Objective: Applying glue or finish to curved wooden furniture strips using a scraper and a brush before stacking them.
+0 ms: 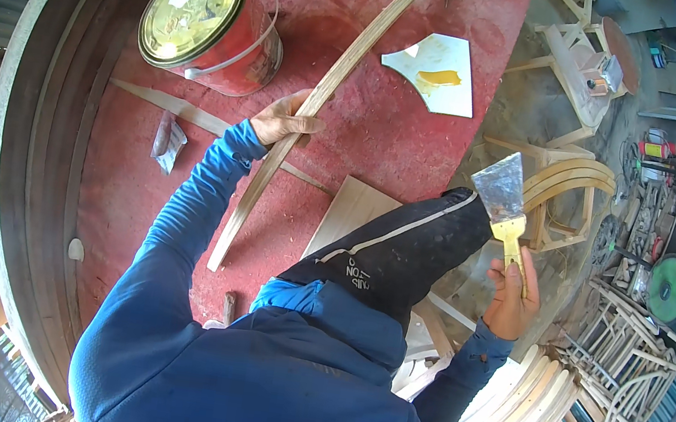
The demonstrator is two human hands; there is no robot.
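My left hand (286, 119) is closed around a long, slightly curved wooden strip (351, 59), which runs from the far edge of view down toward my lap. In my right hand (514, 298), off to the right beyond my knee, is a putty knife (512, 203) with a yellow handle and a broad, smeared metal blade pointing up. Between the hands, farther off, a white board (454, 59) lies on the red surface (382, 144) with a dab of yellow-brown paste (440, 78) on it.
A red bucket (248, 52) with a gold lid stands at the far left. Near it lie a crumpled tube (166, 142) and another wooden strip (165, 103). A flat wooden board (355, 211) rests by my leg. Wooden chair frames (570, 67) and curved wooden parts (571, 179) stand on the right.
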